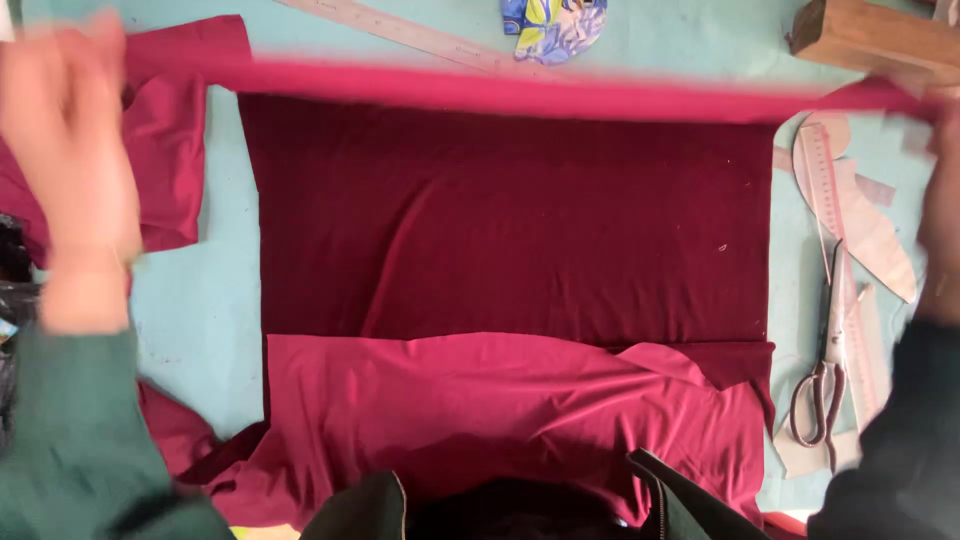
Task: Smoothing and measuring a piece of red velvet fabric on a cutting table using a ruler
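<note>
In the head view, the left hand (65,130) is raised at the left edge of the picture and is blurred. It is at the left end of a stretched edge of the red fabric (500,230), but I cannot tell if its fingers are closed on the cloth or not. The right hand (942,190) is at the right edge, also blurred and partly cut off by the frame. It is at the right end of the same stretched edge, and the state of its fingers cannot be told either. Both arms wear dark green sleeves.

The stretched edge runs as a bright band across the upper part of the picture, from one hand to the other. Below it the red fabric lies flat on the light blue table (210,300), and the part nearest to the person is brighter and a little wrinkled. Another piece of red cloth (165,160) lies at the left, just beside the left hand.

On the right side of the table lie scissors (825,350), touching a curved pattern ruler (850,210). A long straight ruler (400,30), a colourful scrap (553,27) and a wooden block (870,38) lie along the far edge.
</note>
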